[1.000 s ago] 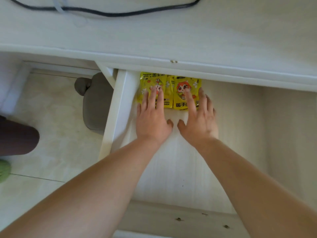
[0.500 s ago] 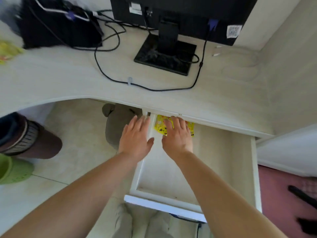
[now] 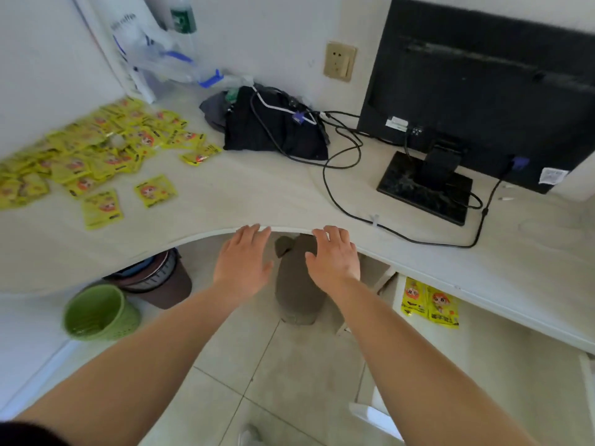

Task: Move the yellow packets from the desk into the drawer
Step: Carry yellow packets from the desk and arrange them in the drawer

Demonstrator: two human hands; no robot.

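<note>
Your hands have left the open white drawer (image 3: 502,346): left hand (image 3: 243,260) and right hand (image 3: 335,257) hover empty at the pale desk (image 3: 273,201) edge, fingers spread. Two yellow foil packets (image 3: 429,302) lie in it; the scattered yellow pile (image 3: 83,156) waits far left. Scooping hastily could slide packets off.

The left hand (image 3: 241,260) and right hand (image 3: 335,257) have lifted off the two packets (image 3: 429,304) in the drawer (image 3: 499,365) and now stretch flat and empty at the table's (image 3: 289,201) front edge.
</note>
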